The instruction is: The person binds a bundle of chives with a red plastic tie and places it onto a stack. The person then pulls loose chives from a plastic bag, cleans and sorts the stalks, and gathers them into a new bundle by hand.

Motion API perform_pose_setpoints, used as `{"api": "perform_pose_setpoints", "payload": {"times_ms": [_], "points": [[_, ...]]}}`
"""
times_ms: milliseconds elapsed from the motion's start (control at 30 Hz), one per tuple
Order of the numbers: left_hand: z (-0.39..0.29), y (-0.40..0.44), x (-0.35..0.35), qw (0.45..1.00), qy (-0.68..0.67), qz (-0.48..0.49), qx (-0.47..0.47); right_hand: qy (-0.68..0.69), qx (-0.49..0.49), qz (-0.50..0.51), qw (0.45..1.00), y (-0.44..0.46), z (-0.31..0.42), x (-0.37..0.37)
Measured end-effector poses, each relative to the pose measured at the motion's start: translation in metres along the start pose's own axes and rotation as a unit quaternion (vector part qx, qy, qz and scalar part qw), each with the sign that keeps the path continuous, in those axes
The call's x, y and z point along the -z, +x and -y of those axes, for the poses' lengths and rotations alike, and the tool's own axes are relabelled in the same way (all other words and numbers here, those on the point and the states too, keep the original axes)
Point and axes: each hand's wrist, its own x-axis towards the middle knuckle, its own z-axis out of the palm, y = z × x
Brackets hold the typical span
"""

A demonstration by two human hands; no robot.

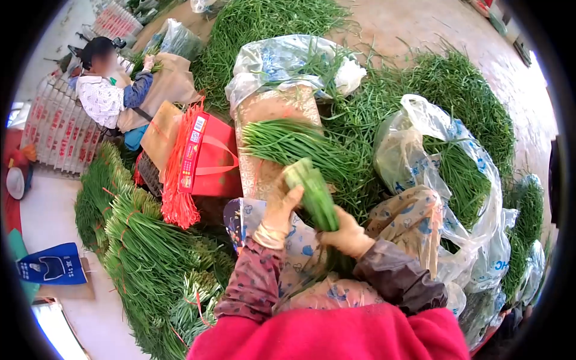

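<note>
A bunch of garlic chives (pixel 316 197) is between my gloved hands, tilted, with its pale cut ends up and to the left; it looks slightly blurred. My right hand (pixel 348 234) is closed around its lower, leafy part. My left hand (pixel 279 210) grips its side near the pale ends, though some of its fingers are hidden. Just beyond, a loose pile of chives (pixel 294 144) lies across a cloth-covered board (pixel 258 180). A red box (pixel 213 159) with a bundle of red ties (pixel 179 198) hanging over its side stands left of the board.
Tied chive bundles (pixel 144 240) are stacked at the left. An open plastic bag of chives (pixel 462 174) stands at the right, another plastic bag (pixel 276 57) behind the board. Loose green heaps (pixel 462 90) cover the floor beyond. A person (pixel 111 90) sits at the upper left, handling greens.
</note>
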Motion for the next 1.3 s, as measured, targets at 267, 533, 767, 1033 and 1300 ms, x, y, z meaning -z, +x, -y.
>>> {"api": "perform_pose_setpoints", "payload": {"times_ms": [267, 533, 767, 1033, 1300], "points": [[0.016, 0.133, 0.04, 0.603, 0.773, -0.108, -0.166, 0.105, -0.052, -0.095, 0.989, 0.014, 0.016, 0.041], [0.032, 0.166, 0.067, 0.644, 0.725, -0.108, -0.22, 0.148, -0.067, -0.126, 0.979, 0.019, 0.031, 0.057], [0.006, 0.11, 0.123, 0.662, 0.699, 0.052, -0.265, -0.343, 0.03, -0.16, 0.925, 0.101, 0.125, 0.054], [0.008, 0.097, 0.11, 0.647, 0.741, 0.158, -0.079, -0.594, 0.167, -0.066, 0.784, 0.248, 0.093, -0.011], [0.021, 0.098, 0.098, 0.581, 0.781, 0.231, -0.006, -0.65, 0.074, -0.123, 0.747, 0.256, 0.042, -0.043]]}}
